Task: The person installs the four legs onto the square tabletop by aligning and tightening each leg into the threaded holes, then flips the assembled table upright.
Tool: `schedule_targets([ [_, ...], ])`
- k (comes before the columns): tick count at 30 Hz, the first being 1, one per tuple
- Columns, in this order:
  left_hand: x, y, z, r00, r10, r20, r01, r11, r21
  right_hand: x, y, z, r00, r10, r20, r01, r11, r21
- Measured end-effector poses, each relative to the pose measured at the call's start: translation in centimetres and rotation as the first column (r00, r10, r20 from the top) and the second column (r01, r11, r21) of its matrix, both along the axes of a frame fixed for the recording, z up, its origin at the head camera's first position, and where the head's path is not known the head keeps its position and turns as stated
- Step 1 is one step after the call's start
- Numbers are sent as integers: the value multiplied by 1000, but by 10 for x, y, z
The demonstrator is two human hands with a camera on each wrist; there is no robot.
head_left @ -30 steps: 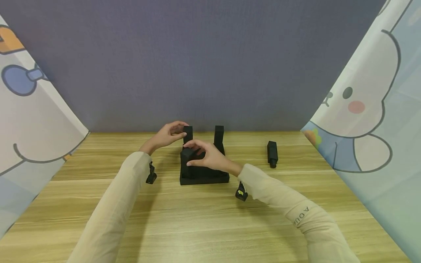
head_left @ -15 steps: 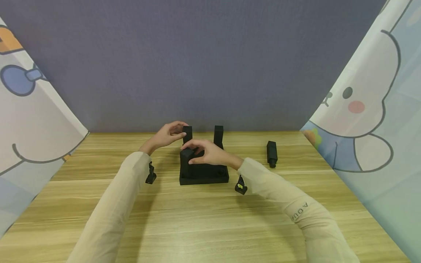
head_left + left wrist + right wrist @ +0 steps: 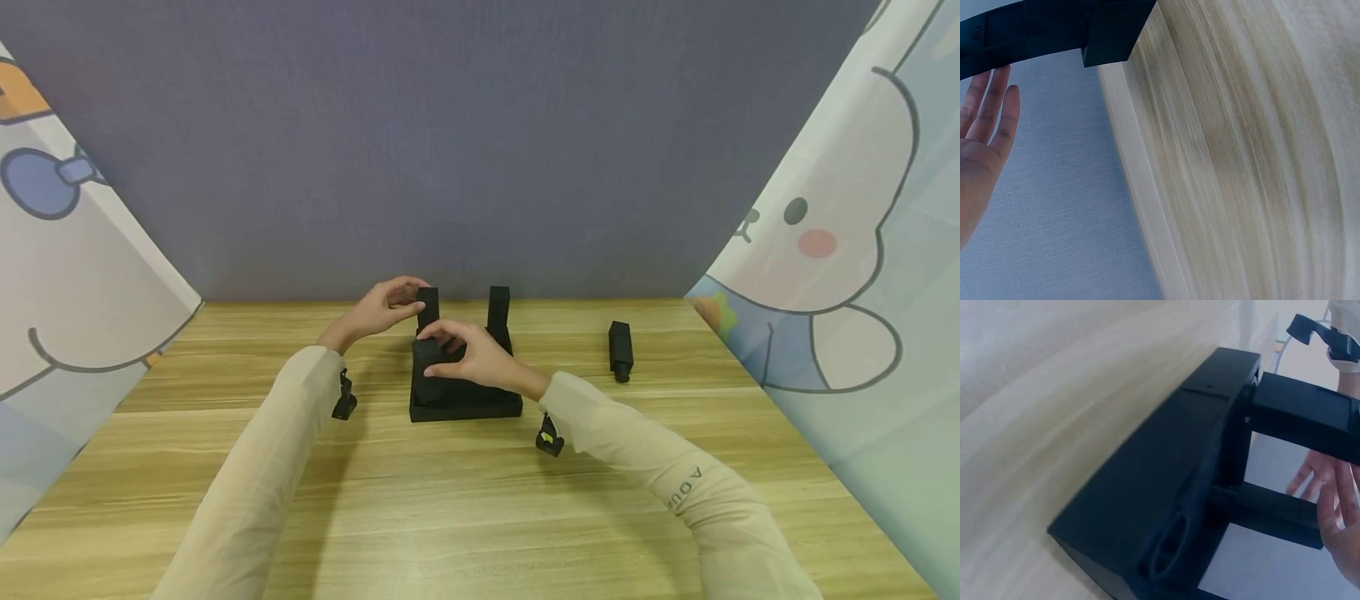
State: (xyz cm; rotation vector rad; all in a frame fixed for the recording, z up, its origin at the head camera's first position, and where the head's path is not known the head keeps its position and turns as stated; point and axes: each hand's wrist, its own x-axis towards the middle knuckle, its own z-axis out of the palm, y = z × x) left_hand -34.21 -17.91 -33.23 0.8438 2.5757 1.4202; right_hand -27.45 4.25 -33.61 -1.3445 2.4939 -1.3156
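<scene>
A black rectangular base (image 3: 472,412) stands on the wooden table with square black posts rising from it. My right hand (image 3: 483,357) pinches the front-left post (image 3: 422,354) near its top, thumb on the near side and fingers on the far side. My left hand (image 3: 382,308) grips the top of the back-left post (image 3: 428,295) between thumb and fingers. In the right wrist view, a round socket (image 3: 1170,544) shows in a front corner of the base. The left wrist view shows fingers (image 3: 1007,122) against the post's side, thumb hidden.
A back-right post (image 3: 499,302) stands upright on the base. Farther right, a loose black post (image 3: 620,346) with a round end lies on the table (image 3: 480,517). A grey panel (image 3: 450,150) stands behind, with cartoon-printed curtains at both sides.
The front-left post has turned about its upright axis in my right hand. That hand and forearm swung slightly left and up, then back. My left hand has stayed in place.
</scene>
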Motion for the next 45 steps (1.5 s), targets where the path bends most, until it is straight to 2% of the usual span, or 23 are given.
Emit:
schedule_targets([
  [8, -2, -1, -1, 1000, -9, -7, 9, 1000, -5, -12, 7, 10, 994, 110, 8, -110, 992, 63],
  [13, -2, -1, -1, 1000, -6, -3, 6, 1000, -5, -16, 8, 13, 989, 144, 30, -146, 985, 90],
  [17, -3, -2, -2, 1000, -7, 11, 7, 1000, 1, -15, 7, 11, 991, 132, 36, -134, 988, 77],
  [20, -3, -1, -2, 1000, -3, 16, 3, 1000, -2, -12, 6, 7, 995, 94, 27, -95, 994, 47],
  [24, 6, 2, 7, 1000, -5, 17, 5, 1000, -4, -5, 4, 4, 999, 32, 20, -32, 999, -7],
  [28, 17, 5, 19, 1000, -11, 17, 11, 1000, -10, 9, 3, 12, 1000, 13, 19, -11, 998, -61],
  [32, 17, 6, 19, 1000, -14, 16, 14, 1000, -10, 15, 3, 18, 1000, 14, 14, -14, 998, -58],
  [36, 5, 2, 7, 1000, -7, 15, 7, 1000, -6, 3, 5, 11, 1000, 27, 16, -27, 1000, 7],
  [39, -3, -1, -1, 1000, -1, 14, 1, 1000, -7, -9, 6, 7, 997, 73, 31, -74, 996, 42],
  [45, -5, -2, -2, 1000, -7, 1, 7, 1000, -5, -20, 6, 11, 980, 177, 88, -183, 981, 64],
])
